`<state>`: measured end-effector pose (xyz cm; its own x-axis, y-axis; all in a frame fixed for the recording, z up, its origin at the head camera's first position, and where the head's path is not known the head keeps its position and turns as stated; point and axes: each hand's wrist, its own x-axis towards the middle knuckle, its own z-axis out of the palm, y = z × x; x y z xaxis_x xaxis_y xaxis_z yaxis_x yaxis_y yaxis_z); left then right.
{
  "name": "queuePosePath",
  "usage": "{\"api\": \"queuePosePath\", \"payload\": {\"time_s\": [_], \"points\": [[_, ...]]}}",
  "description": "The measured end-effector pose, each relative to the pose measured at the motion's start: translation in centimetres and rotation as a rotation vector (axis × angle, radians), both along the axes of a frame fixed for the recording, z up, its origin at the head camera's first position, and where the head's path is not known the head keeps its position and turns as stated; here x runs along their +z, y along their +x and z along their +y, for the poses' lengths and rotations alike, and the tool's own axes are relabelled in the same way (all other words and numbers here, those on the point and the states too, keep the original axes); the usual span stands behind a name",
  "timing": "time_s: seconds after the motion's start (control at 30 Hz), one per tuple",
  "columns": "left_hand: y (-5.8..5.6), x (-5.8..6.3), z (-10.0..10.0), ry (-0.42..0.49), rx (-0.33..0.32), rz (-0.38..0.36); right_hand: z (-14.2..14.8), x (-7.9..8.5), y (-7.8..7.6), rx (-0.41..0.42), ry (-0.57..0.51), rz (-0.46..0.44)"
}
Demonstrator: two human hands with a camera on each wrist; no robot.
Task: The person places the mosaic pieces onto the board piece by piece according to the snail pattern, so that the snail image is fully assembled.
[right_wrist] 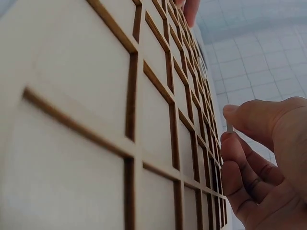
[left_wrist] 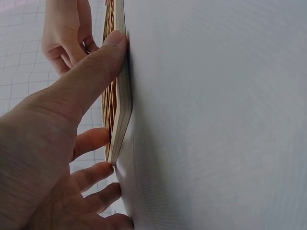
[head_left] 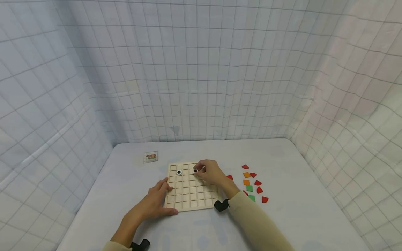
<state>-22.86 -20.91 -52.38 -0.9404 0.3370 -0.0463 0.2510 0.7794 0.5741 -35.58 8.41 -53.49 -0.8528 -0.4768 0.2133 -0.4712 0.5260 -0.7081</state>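
Note:
A pale wooden board [head_left: 192,199] with a raised grid of square cells lies flat on the white table. One white tile [head_left: 179,172] with a black dot sits in a cell near its far left. My right hand [head_left: 211,170] pinches another white tile with a black dot [head_left: 195,171] between thumb and fingertips, over the board's far part; in the right wrist view the tile [right_wrist: 229,128] shows edge-on. My left hand [head_left: 154,202] rests at the board's near left corner, thumb on the near edge [left_wrist: 123,91] and fingers spread along the left side.
Several red quarter-round pieces [head_left: 259,190], orange squares [head_left: 246,182] and green squares [head_left: 249,188] lie loose to the board's right, some partly behind my right arm. A small picture card [head_left: 151,157] with a grid lies at the far left. Gridded cloth walls [head_left: 201,87] surround the table.

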Motion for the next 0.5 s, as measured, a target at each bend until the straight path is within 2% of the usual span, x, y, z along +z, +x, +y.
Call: {"api": "queuePosePath", "payload": {"time_s": [0.23,0.5], "points": [[0.1,0.1,-0.1,-0.003,-0.004,0.007,-2.0,-0.4,0.1,-0.023,0.0,-0.07],[0.0,0.0,-0.1,0.0,-0.006,-0.001,-3.2,-0.8,0.0,-0.057,0.013,-0.018]]}}
